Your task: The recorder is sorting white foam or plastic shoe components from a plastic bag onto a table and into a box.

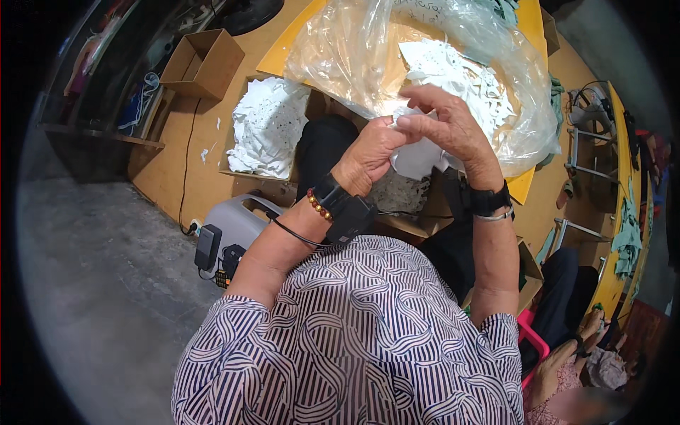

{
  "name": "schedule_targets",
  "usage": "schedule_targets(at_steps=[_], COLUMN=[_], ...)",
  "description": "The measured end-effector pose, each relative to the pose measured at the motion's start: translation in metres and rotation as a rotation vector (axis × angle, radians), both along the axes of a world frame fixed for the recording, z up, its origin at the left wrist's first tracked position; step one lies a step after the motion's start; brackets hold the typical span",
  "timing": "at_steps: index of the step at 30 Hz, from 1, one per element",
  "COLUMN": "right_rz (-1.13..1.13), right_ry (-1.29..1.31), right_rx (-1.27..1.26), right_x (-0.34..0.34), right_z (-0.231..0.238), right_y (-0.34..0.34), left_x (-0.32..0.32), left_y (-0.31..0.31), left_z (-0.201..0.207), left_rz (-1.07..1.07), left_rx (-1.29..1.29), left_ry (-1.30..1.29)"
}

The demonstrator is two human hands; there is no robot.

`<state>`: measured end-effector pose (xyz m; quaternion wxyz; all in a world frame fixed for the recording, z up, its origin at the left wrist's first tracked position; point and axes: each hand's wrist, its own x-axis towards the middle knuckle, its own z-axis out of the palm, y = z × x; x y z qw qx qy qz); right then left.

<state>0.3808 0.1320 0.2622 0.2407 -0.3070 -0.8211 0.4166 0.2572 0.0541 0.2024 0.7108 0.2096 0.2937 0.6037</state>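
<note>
My left hand (372, 150) and my right hand (452, 126) meet in front of me, fingertips pinching a thin white piece of cloth-like material (416, 157) that hangs down between them. Just beyond, a large clear plastic bag (333, 60) lies open on the yellow table (525, 190), holding a heap of white cut pieces (460, 74). Below my hands, a cardboard box (411, 227) has dark flecks and scraps in it, partly hidden by the white piece. To the left, another box is filled with crumpled white pieces (269, 127) sprinkled with dark bits.
An open cardboard box (191, 88) stands at the far left, near a black cord (185, 166). A grey case with a handle (237, 218) sits by my left forearm. At right are a pink chair (533, 333), a co-worker's hands (591, 324) and green cloth (627, 241).
</note>
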Motion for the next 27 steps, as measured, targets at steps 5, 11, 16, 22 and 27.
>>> schedule_targets(at_steps=[5,11,16,22,27], right_rz=[-0.064,-0.628,-0.349,0.099,0.077], right_ry=[0.065,-0.237,0.272,0.089,-0.074], right_rx=[0.208,0.9,0.12,-0.147,-0.548], right_x=[0.005,0.046,0.047,0.015,0.04], right_z=[-0.014,0.005,0.005,-0.022,-0.02], right_y=[0.02,0.05,0.018,-0.003,0.005], left_x=[0.003,-0.002,-0.013,-0.022,-0.049], left_y=[-0.003,0.004,0.011,0.015,0.024], left_z=[0.004,-0.002,-0.003,-0.004,-0.009], left_rz=[-0.152,-0.091,0.011,0.103,0.339], left_rx=[-0.021,-0.051,-0.036,-0.029,-0.121], left_ry=[-0.045,-0.242,-0.389,-0.288,-0.355])
